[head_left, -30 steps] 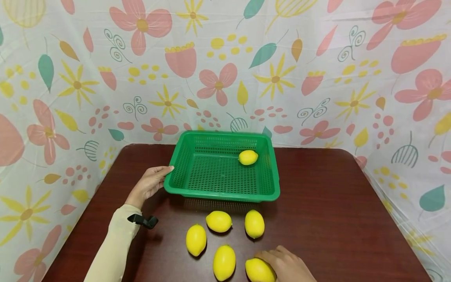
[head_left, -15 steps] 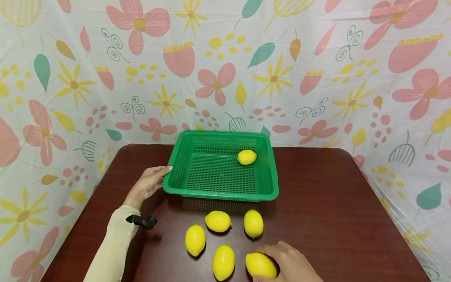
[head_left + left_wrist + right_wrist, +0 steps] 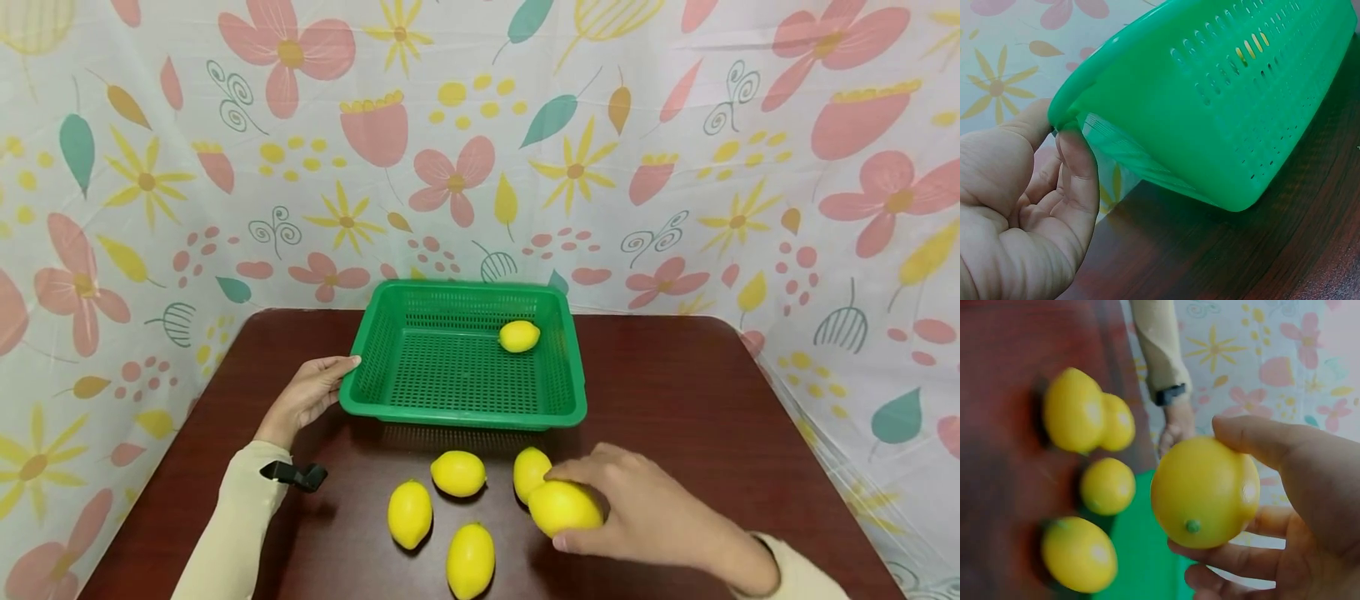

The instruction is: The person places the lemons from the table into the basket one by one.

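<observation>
My left hand [image 3: 306, 398] pinches the left rim of a green plastic basket [image 3: 461, 417] between thumb and fingers; the left wrist view shows the grip [image 3: 1054, 181] at the rim's corner. One lemon [image 3: 519, 337] lies inside the basket toward its right back. In my right hand [image 3: 637, 504] a lemon [image 3: 564, 510] is held between thumb and fingers, raised off the table, its green stem tip showing in the right wrist view. Behind it, partly covered, is another lemon [image 3: 531, 473] on the table. More lemons lie nearby: one [image 3: 459, 473] close to the basket, one [image 3: 410, 514] at left, one [image 3: 471, 561] nearer me.
The dark red-brown wooden table [image 3: 675, 400] carries everything. A white curtain [image 3: 465, 108] with flowers and leaves stands behind the table and along its sides. A black strap [image 3: 294, 475] is on my left wrist.
The right hand has gripped the nearest right-hand lemon, lifted it off the table and moved it forward toward the basket. The left hand keeps its hold on the rim.
</observation>
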A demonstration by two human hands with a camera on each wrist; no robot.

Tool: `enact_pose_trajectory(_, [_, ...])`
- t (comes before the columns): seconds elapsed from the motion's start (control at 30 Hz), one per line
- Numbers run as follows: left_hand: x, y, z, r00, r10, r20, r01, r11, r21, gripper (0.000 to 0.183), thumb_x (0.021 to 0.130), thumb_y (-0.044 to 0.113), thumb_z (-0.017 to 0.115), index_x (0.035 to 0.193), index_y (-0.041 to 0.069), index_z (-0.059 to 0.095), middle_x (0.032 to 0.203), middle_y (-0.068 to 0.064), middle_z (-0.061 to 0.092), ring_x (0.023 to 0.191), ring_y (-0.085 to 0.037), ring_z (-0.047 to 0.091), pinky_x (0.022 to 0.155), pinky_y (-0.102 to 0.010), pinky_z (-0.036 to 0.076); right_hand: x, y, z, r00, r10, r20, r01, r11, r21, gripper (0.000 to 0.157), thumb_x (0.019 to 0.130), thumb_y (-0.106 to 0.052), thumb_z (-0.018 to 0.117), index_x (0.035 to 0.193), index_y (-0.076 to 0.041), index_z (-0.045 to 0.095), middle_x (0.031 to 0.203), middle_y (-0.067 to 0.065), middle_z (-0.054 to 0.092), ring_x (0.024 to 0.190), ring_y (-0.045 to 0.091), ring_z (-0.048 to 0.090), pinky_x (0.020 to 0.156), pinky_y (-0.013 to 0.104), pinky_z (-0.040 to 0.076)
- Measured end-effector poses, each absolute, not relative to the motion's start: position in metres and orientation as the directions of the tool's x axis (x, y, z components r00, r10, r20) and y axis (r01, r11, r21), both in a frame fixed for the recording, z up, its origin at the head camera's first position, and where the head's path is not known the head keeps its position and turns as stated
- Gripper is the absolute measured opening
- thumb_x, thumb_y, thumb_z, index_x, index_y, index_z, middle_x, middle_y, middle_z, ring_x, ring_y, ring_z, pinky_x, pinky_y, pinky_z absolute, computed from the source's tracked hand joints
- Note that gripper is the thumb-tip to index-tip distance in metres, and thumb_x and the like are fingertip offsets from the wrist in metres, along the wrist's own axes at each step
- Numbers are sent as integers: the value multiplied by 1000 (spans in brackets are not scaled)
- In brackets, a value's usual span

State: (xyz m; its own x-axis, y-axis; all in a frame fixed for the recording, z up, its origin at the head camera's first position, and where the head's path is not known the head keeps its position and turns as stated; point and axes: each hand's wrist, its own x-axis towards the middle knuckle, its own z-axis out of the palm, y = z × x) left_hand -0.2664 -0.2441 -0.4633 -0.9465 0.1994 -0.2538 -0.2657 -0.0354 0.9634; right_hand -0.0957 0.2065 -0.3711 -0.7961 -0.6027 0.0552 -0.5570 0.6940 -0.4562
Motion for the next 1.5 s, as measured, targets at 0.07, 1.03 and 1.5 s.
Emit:
enact_pose_trajectory(0.07, [-266,-244,-463,-947,202,-250,-262,-39,964,23,102,30,66,110,8,70,91,4,71,82,-7,70,74,-24,60,-110,206,-358,-792,-609,49,-563,696,-446,52,84,-66,75,121,-29,73,111,-22,68,88,1,53,68,21,47])
enact_pose_trajectory(1.03, [-266,-244,-464,-947,201,-252,-263,-27,964,28,103,31,66,114,6,69,93,4,70,83,-8,69,76,-25,60,-344,142,-340,-662,-742,-105,-618,620,-484,50,90,-40,79,131,-14,70,103,-1,75,81,13,67,72,32,56])
enact_pose_trajectory(1.5, [-266,-244,-463,-946,195,-260,-269,-24,963,33,102,32,66,118,2,68,91,4,70,82,-7,68,75,-24,59,-380,113,-396,-780,-606,-158,-527,771,-357,56,90,-44,77,137,-15,66,124,5,69,94,21,65,84,39,56])
